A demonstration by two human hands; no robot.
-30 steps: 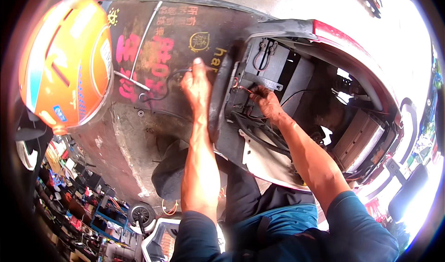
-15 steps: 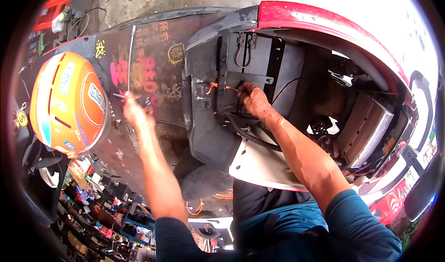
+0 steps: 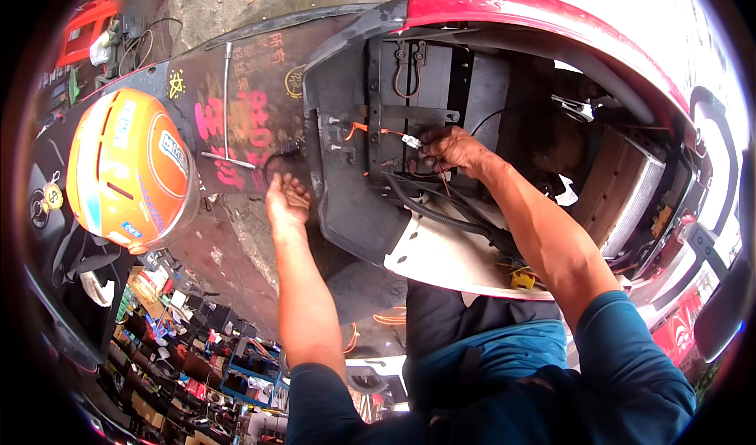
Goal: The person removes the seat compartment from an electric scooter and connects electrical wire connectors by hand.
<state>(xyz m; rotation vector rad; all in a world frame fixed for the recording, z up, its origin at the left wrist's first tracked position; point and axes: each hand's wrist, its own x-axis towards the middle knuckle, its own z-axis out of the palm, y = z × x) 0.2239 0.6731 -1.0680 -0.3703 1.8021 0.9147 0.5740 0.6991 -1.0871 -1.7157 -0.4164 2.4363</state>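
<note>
My right hand [image 3: 455, 150] is inside the vehicle's opened compartment, its fingers pinched on a small white wire connector [image 3: 411, 142]. A short orange-red wire [image 3: 357, 127] runs from the bracket toward that connector. To the left, my left hand [image 3: 287, 199] is palm up, fingers loosely bent and apart, with nothing visible in it. Just beyond its fingertips is a dark cable-like item [image 3: 282, 158], not clear in outline. A metal T-handle wrench [image 3: 227, 106] lies on the dark, marked floorboard [image 3: 264, 75].
An orange helmet [image 3: 130, 169] rests at the left. The compartment holds a black bracket [image 3: 374, 90], corrugated black hose [image 3: 433, 215], a pale panel [image 3: 429, 252] and a finned metal box [image 3: 622, 185]. A yellow plug [image 3: 522, 278] lies near my right forearm. Cluttered shelves [image 3: 189, 358] fill the lower left.
My left hand has let go of the T-handle wrench and moved right, away from it. The white connector has come into sight at my right fingertips.
</note>
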